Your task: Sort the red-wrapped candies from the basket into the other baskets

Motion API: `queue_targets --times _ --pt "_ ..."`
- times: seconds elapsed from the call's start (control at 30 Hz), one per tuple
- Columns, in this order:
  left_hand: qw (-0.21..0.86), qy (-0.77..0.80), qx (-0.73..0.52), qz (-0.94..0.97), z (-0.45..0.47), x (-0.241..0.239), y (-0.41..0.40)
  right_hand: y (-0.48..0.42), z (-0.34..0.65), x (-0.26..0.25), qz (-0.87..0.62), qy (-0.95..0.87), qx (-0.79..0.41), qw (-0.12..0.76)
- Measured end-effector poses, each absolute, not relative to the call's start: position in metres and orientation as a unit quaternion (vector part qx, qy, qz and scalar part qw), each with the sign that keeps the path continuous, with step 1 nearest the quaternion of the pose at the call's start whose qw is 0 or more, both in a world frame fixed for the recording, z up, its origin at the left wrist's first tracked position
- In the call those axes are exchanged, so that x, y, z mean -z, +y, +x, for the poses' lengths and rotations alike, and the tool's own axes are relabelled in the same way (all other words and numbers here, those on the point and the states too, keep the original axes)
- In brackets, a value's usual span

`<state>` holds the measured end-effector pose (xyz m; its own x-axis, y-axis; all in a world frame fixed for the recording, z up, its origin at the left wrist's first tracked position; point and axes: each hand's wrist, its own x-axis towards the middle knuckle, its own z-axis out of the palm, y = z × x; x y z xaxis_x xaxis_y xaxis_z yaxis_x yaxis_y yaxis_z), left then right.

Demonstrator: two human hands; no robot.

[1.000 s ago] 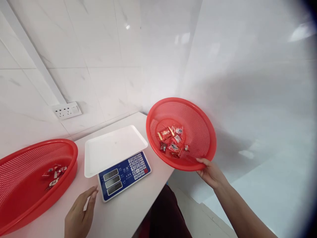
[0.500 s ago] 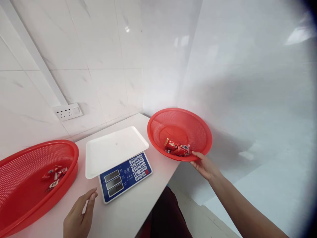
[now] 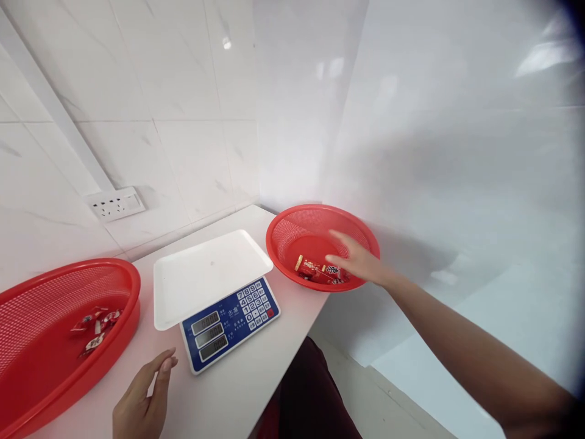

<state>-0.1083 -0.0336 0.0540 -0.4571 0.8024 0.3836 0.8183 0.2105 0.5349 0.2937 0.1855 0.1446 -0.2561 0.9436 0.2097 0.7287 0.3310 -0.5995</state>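
Note:
My right hand (image 3: pixel 356 257) reaches over the right red basket (image 3: pixel 281 228), thumb and fingers spread, holding nothing. Below it, several red-wrapped snack packets (image 3: pixel 315 268) lie at the near side of the basket floor. My left hand (image 3: pixel 142 396) rests at the table's near side with thumb and fingertips drawn together, and nothing shows between them. It is nearest the blue keypad panel of the digital scale (image 3: pixel 231 320), left of its lower corner. On top of the scale sits a bare white weighing tray (image 3: pixel 212 274).
Another red basket (image 3: pixel 132 305) stands at the left with several small wrapped packets (image 3: pixel 98 329) inside. The white table (image 3: pixel 256 378) ends in a slanting edge at the right. Tiled wall with a socket panel (image 3: pixel 116 204) rises behind; a pale wall closes off the right.
My right hand has let go of the right basket's near rim and moved in over the packets. The basket now sits flatter on the table. My left hand has barely moved.

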Motion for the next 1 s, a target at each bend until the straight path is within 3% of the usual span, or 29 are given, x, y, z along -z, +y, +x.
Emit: queue_targets --times 0.13,0.23,0.67,1.0 --pt "0.011 -0.778 0.365 -0.512 -0.104 -0.056 -0.035 0.222 0.267 -0.147 -0.556 -0.781 -0.284 -0.014" --pt "0.024 -0.777 0.384 -0.498 -0.103 -0.057 -0.036 0.235 0.251 -0.134 -0.591 -0.749 -0.288 -0.085" --pt "0.015 -0.775 0.397 -0.492 -0.101 -0.059 -0.038 0.237 0.241 -0.121 -0.537 -0.777 -0.328 -0.028" --pt "0.011 -0.761 0.431 -0.484 -0.098 -0.059 -0.038 0.257 0.204 -0.185 -0.466 -0.788 -0.385 0.117"
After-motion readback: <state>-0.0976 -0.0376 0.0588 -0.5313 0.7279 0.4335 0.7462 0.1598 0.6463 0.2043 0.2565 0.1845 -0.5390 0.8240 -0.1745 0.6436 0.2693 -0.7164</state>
